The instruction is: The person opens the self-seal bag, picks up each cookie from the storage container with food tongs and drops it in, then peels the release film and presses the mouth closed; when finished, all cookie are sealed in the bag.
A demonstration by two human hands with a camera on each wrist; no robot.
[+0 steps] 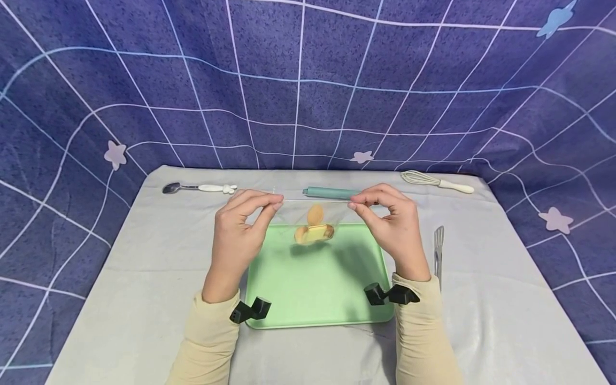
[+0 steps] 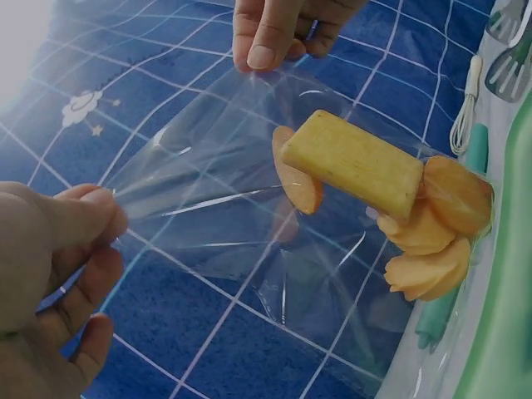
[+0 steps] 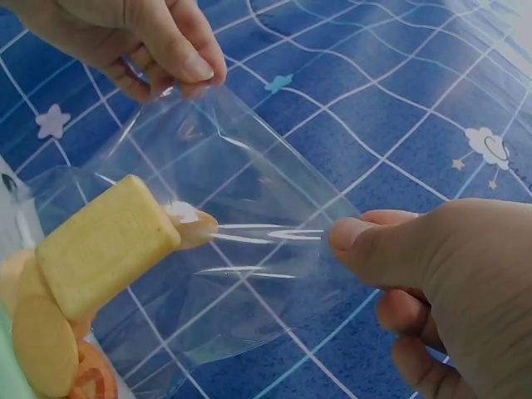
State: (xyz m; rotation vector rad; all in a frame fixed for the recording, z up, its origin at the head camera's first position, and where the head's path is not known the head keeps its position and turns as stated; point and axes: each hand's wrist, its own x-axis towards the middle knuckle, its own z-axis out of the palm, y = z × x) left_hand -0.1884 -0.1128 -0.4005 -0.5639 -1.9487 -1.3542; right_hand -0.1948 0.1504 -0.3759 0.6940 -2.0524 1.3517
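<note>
My left hand [image 1: 236, 230] and right hand [image 1: 395, 227] each pinch an upper corner of a clear plastic bag [image 2: 199, 187], and its top edge stretches straight between them. Low in the bag lie a yellow rectangular block [image 2: 353, 158] and several orange pieces. One is a flat oval slice [image 3: 46, 345]; others, like a ridged orange piece [image 2: 428, 270], are wavy. The bag hangs above a light green tray [image 1: 317, 289]. Just past the bag, a teal stick-like tool [image 1: 332, 192] lies on the table, partly hidden by my right hand.
A spoon with a white handle [image 1: 212, 188] lies at the back left. At the back right is a whisk [image 1: 438, 181]. A slotted metal utensil [image 1: 438, 248] lies right of the tray, partly behind my right arm. Blue grid-patterned cloth [image 1: 269, 96] surrounds the white-covered table [image 1: 144, 299].
</note>
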